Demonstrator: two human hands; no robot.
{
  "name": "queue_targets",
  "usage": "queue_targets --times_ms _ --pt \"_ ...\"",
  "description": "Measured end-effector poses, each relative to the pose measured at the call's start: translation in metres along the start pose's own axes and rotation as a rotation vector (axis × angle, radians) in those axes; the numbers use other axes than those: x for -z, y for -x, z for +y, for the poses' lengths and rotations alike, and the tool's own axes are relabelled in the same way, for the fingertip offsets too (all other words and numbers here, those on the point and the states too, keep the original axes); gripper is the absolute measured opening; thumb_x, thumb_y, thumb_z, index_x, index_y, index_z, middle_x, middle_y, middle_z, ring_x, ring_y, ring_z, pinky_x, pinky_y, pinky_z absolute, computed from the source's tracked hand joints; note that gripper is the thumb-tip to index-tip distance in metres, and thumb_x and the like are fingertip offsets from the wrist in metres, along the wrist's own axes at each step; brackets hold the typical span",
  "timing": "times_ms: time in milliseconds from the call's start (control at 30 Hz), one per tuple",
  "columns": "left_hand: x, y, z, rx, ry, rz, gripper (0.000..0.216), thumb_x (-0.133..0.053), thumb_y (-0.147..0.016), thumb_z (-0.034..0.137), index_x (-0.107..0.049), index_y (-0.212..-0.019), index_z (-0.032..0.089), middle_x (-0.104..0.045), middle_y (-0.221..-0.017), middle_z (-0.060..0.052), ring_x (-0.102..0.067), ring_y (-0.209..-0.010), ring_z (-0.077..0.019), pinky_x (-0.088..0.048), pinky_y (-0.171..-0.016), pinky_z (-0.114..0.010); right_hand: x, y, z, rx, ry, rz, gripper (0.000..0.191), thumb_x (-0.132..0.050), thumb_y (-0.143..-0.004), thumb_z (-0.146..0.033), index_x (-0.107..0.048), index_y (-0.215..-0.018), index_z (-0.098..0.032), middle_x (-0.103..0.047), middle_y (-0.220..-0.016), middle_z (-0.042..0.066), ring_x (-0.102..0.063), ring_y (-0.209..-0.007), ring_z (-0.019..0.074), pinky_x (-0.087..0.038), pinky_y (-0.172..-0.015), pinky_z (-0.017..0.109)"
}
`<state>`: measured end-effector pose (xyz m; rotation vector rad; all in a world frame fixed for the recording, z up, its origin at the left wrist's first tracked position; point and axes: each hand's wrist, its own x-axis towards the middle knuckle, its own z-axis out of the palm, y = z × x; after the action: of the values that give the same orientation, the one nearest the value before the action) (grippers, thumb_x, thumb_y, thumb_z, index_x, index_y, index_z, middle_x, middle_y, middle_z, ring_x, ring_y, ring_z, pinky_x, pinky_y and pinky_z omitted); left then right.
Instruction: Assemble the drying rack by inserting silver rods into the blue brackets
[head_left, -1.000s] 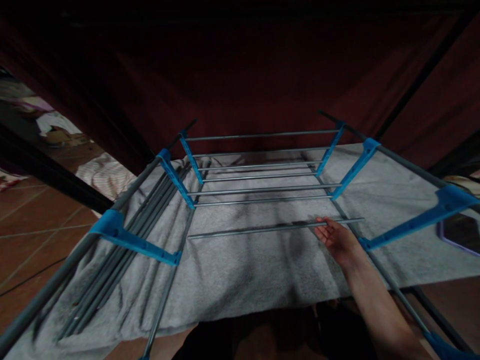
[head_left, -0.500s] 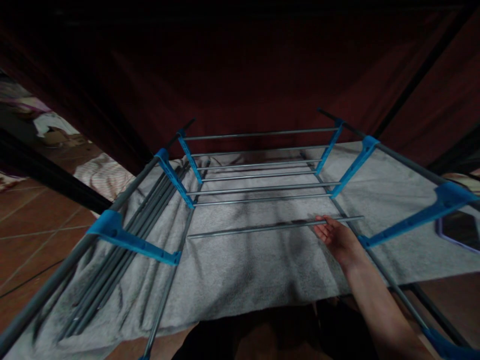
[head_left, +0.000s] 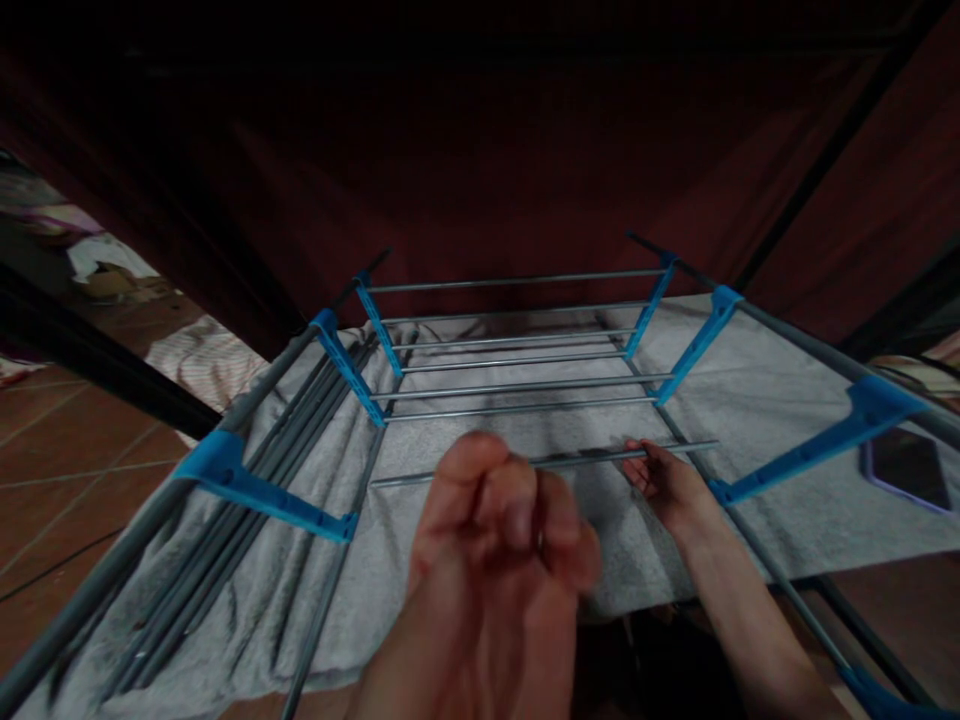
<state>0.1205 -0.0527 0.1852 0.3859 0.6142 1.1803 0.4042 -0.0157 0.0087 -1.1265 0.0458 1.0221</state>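
Observation:
A grey metal rack frame with blue plastic brackets (head_left: 262, 490) lies over a grey towel (head_left: 772, 420). A loose grey rod (head_left: 592, 457) stretches across the frame, its left end near the left side rail. My right hand (head_left: 664, 480) grips this rod near its right end, fingers curled around it. My left hand (head_left: 499, 530) is raised close to the camera in a blurred fist, with nothing visible in it. It covers the middle of the rod. Several fitted rods (head_left: 517, 385) span the far end of the frame.
A bundle of spare grey rods (head_left: 247, 520) lies along the left side of the towel. A dark phone (head_left: 904, 468) rests on the towel at the right. Dark red cloth (head_left: 480, 170) hangs behind. Tiled floor (head_left: 60, 480) and a striped cloth (head_left: 199, 350) are at the left.
My left hand has come up into view as a fist near the camera. My right hand stays on the rod, its fingers curled more tightly. The view has tilted slightly down.

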Motion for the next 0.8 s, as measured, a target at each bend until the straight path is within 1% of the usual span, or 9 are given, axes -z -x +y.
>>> queue_targets --times_ms 67,133,200,267,367,467,533,633,800 --pt "-0.019 -0.024 -0.008 0.061 0.074 0.022 0.025 -0.067 -0.089 0.015 -0.071 -0.111 0.027 -0.066 -0.083 -0.002 -0.068 -0.081 -0.014 -0.058 -0.069 -0.02 -0.001 0.0 0.001 0.002 -0.005 0.002 0.017 -0.054 -0.091 -0.009 -0.066 -0.083 -0.017 -0.072 -0.079 0.002 -0.068 -0.066 0.0108 -0.061 -0.066 0.021" --pt "-0.028 -0.046 -0.02 0.131 0.153 0.091 0.027 -0.062 -0.089 0.005 -0.07 -0.11 0.02 -0.066 -0.081 -0.001 -0.068 -0.075 -0.0098 -0.057 -0.066 -0.015 -0.001 0.0 0.001 -0.002 -0.003 0.015 0.016 -0.055 -0.091 -0.008 -0.066 -0.083 -0.016 -0.073 -0.081 0.003 -0.07 -0.07 0.0115 -0.061 -0.067 0.021" --pt "-0.025 -0.062 -0.033 0.167 0.192 0.167 0.025 -0.06 -0.088 0.0 -0.07 -0.104 0.016 -0.067 -0.082 -0.002 -0.068 -0.072 -0.0085 -0.057 -0.064 -0.014 -0.001 -0.001 0.001 0.001 -0.007 0.023 0.016 -0.055 -0.092 -0.009 -0.065 -0.083 -0.017 -0.073 -0.081 0.003 -0.07 -0.071 0.0116 -0.061 -0.069 0.022" --pt "-0.017 -0.072 -0.042 0.163 0.209 0.193 0.02 -0.06 -0.087 -0.002 -0.069 -0.095 0.014 -0.069 -0.083 -0.002 -0.068 -0.071 -0.0086 -0.057 -0.063 -0.013 0.001 -0.003 0.002 0.014 -0.024 0.023 0.016 -0.054 -0.093 -0.01 -0.065 -0.083 -0.017 -0.072 -0.08 0.002 -0.07 -0.072 0.0113 -0.061 -0.07 0.022" --pt "-0.004 -0.082 -0.05 0.148 0.229 0.172 0.015 -0.06 -0.089 0.0 -0.068 -0.088 0.012 -0.07 -0.081 -0.002 -0.068 -0.068 -0.0079 -0.058 -0.063 -0.014 0.004 -0.005 0.002 0.034 -0.044 0.013 0.018 -0.052 -0.095 -0.01 -0.064 -0.083 -0.017 -0.071 -0.079 0.002 -0.07 -0.071 0.0107 -0.061 -0.071 0.021" --pt "0.0 -0.091 -0.054 0.149 0.207 0.224 0.017 -0.055 -0.092 0.001 -0.068 -0.086 0.011 -0.069 -0.076 -0.003 -0.068 -0.066 -0.0085 -0.06 -0.063 -0.015 0.003 -0.005 0.001 0.031 -0.06 0.007 0.02 -0.051 -0.095 -0.009 -0.064 -0.083 -0.018 -0.071 -0.079 0.002 -0.07 -0.07 0.0105 -0.061 -0.071 0.021" --pt "0.001 -0.096 -0.055 0.146 0.169 0.248 0.018 -0.055 -0.092 0.0 -0.068 -0.086 0.011 -0.07 -0.075 -0.004 -0.071 -0.071 -0.0109 -0.06 -0.063 -0.016 0.002 -0.004 0.0 0.018 -0.077 0.011 0.021 -0.05 -0.095 -0.008 -0.063 -0.082 -0.018 -0.071 -0.079 0.002 -0.07 -0.07 0.0106 -0.061 -0.071 0.021" --pt "0.002 -0.101 -0.057 0.141 0.125 0.224 0.018 -0.056 -0.09 -0.002 -0.07 -0.088 0.009 -0.072 -0.078 -0.007 -0.074 -0.077 -0.0142 -0.06 -0.065 -0.016 0.0 -0.003 0.0 0.016 -0.087 0.016 0.022 -0.049 -0.095 -0.009 -0.063 -0.081 -0.018 -0.071 -0.079 0.002 -0.07 -0.07 0.0111 -0.062 -0.069 0.021" --pt "0.009 -0.102 -0.06 0.14 0.082 0.21 0.02 -0.058 -0.087 -0.005 -0.071 -0.088 0.009 -0.073 -0.081 -0.008 -0.074 -0.081 -0.0151 -0.06 -0.068 -0.017 0.002 -0.006 0.002 0.057 -0.089 0.006 0.022 -0.051 -0.094 -0.008 -0.063 -0.079 -0.018 -0.071 -0.079 0.002 -0.068 -0.067 0.0101 -0.062 -0.068 0.02"
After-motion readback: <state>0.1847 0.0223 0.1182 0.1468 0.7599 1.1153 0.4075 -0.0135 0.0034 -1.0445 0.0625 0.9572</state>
